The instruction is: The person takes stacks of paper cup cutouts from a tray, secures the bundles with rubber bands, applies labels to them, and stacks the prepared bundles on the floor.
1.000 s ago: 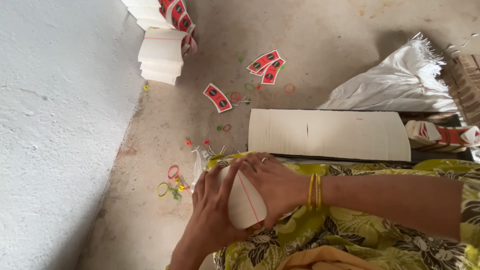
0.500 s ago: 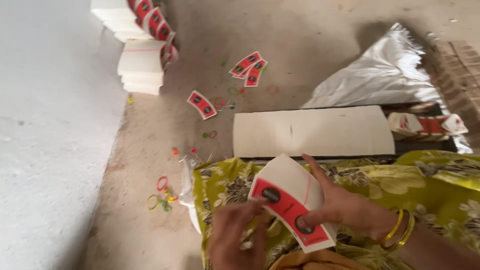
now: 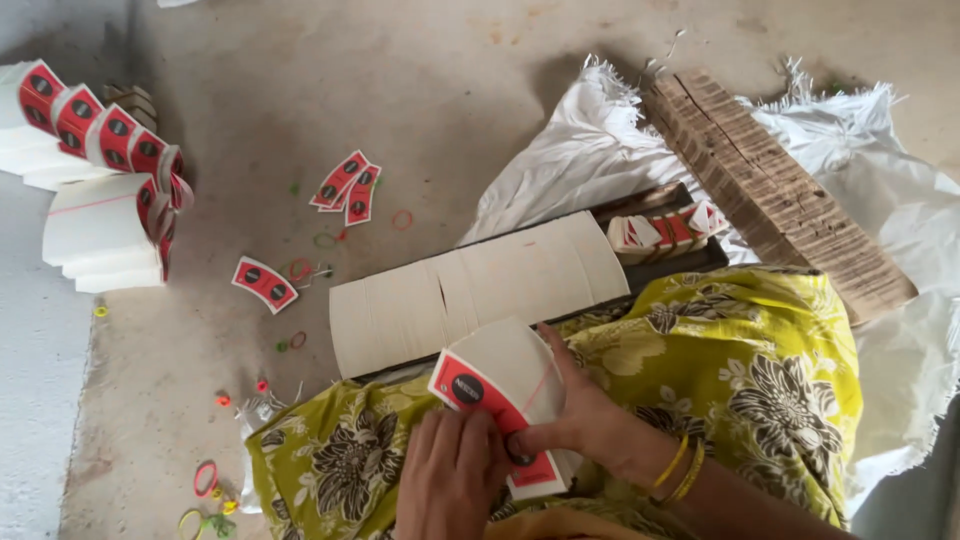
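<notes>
A bundle of curved white paper blanks with a red band (image 3: 500, 375) rests on my lap, bound by a thin red rubber band. My right hand (image 3: 585, 420), with yellow bangles on the wrist, grips the bundle from its right side. From below, my left hand (image 3: 450, 480) presses its fingers on the lower red edge. Just beyond the bundle, a long row of the same white blanks (image 3: 470, 290) lies on the floor.
Tied stacks of blanks (image 3: 100, 235) sit at the far left. Loose red blanks (image 3: 265, 283) and rubber bands (image 3: 205, 478) are scattered on the concrete floor. A white sack (image 3: 600, 150) and a long brown block of packed sheets (image 3: 770, 180) lie at the right. Yellow floral cloth (image 3: 760, 370) covers my lap.
The bundle has turned from white side up to red band showing, and both hands now hold it lower on the lap. The view has swung to the right.
</notes>
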